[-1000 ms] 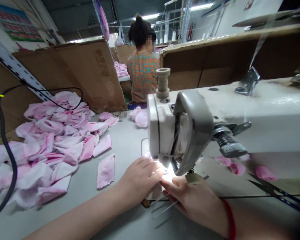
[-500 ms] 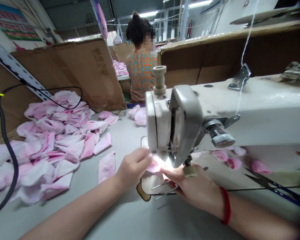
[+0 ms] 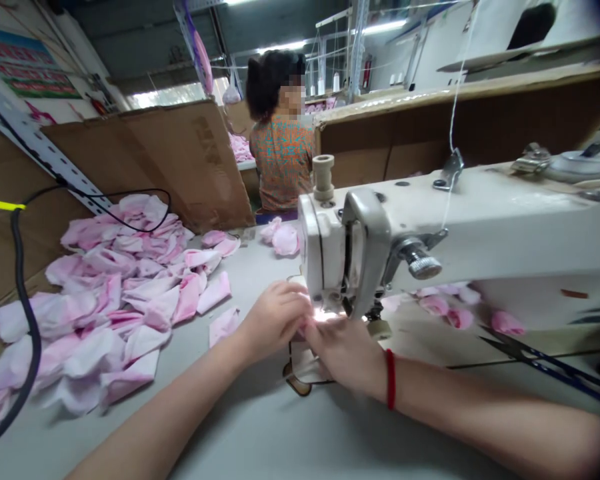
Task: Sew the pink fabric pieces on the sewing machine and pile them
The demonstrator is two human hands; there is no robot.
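Two bare hands work at the needle of a white industrial sewing machine (image 3: 340,253). The left hand (image 3: 275,319) curls in from the left and the right hand (image 3: 343,353), a red cord (image 3: 391,379) at its wrist, comes in from the right. Their fingertips nearly meet below the machine head, around a brightly lit sliver of pink fabric (image 3: 306,327). Each grip is narrow, but the fingers hide most of the piece, so I cannot tell whether they pinch it or only press it flat on the worktop (image 3: 230,427). The step in hand looks like guiding this piece at the needle, which calls for steady, even feeding. Left of the hands lies a heap of pink-and-white fabric pieces (image 3: 115,300), with a single pink piece (image 3: 224,327) just off its near edge. More pink pieces (image 3: 460,313) sit right of the machine, near a pair of thread snips (image 3: 535,363). Farther off, a co-worker (image 3: 283,157) sits with their back turned, beyond a cardboard partition (image 3: 195,167).
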